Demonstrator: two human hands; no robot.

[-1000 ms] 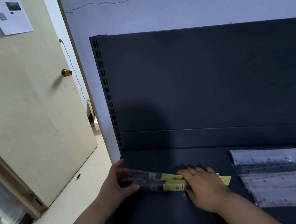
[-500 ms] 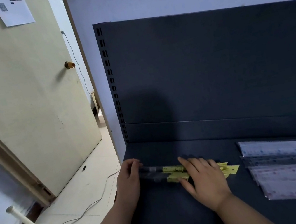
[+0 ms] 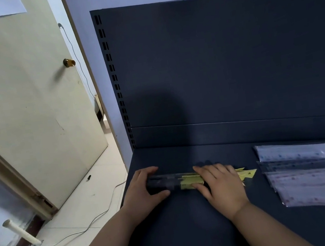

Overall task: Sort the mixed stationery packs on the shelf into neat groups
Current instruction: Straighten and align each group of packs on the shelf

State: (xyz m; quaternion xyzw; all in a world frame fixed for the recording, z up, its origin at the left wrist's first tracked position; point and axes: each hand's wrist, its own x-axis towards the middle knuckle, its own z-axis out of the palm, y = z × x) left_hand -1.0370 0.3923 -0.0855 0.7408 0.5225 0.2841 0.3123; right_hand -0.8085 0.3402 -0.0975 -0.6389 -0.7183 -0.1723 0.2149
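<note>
On the dark shelf, the left hand cups the dark end of a bundle of pen packs. The right hand lies flat over their yellow cards, hiding most. Clear sleeved packs lie blurred, well apart to the right.

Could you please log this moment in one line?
left hand: cupping yellow-label packs | right hand: flat on them | clear packs: grouped right
</note>
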